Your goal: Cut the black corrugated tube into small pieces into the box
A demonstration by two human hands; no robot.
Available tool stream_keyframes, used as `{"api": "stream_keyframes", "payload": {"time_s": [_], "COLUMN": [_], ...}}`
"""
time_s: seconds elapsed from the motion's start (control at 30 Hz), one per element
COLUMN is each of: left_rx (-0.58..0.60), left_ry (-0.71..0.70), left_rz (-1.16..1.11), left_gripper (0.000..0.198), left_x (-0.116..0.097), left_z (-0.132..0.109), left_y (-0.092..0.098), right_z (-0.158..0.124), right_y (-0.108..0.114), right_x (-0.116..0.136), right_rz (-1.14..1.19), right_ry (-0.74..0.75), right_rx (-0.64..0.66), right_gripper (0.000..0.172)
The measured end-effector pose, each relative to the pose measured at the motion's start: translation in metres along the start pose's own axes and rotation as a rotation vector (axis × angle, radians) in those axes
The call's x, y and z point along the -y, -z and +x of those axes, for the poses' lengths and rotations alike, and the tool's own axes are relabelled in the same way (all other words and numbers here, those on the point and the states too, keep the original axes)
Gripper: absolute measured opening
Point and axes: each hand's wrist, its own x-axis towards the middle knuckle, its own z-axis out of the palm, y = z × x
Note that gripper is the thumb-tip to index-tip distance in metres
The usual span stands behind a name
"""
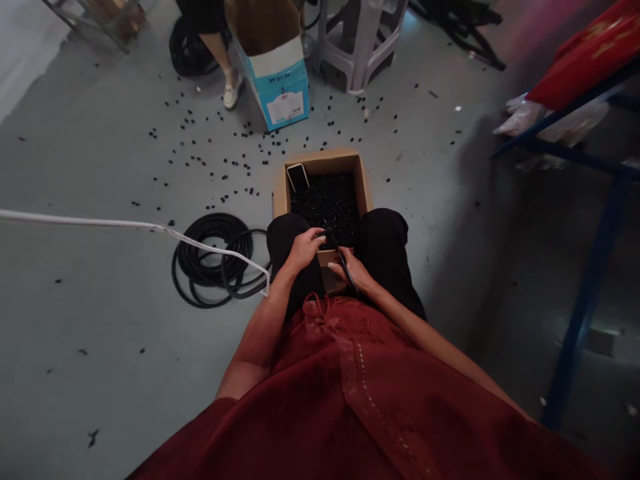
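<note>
Lying over the near edge of the cardboard box (363, 180), a short black tube end (327, 233) pokes out to the right from the left hand (304, 248), whose fingers are curled round it; its long axis seems to run left to right, though it is small and dark against the box's fill. Just right and nearer, the right hand (351, 270) is closed round a thin dark tool (341, 257) slanting from far-left to near-right, its far tip close to the tube; what kind of tool it is I cannot tell. The box holds small black pieces (330, 200), with a phone (297, 176) propped in its far-left corner, and a black hose coil (210, 260) lies on the floor well to the left
</note>
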Motion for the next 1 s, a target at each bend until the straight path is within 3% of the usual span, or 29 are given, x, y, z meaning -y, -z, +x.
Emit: {"api": "stream_keyframes", "payload": {"time_s": [0.3, 0.7, 1.0], "left_rx": [0.068, 0.053, 0.002], "left_ry": [0.005, 0.0, 0.06], "left_rz": [0.139, 0.226, 0.444], "left_gripper": [0.03, 0.027, 0.027], "left_x": [-0.009, -0.014, -0.015], "left_z": [0.0, 0.003, 0.008], "left_y": [-0.002, -0.007, -0.014], "right_z": [0.005, 0.009, 0.012], "right_y": [0.004, 0.001, -0.006], "right_x": [-0.006, -0.019, -0.023], "right_rz": [-0.056, -0.126, -0.165], "right_ry": [-0.019, -0.038, -0.092], "right_rx": [0.007, -0.009, -0.041], "right_gripper": [0.051, 0.031, 0.026]}}
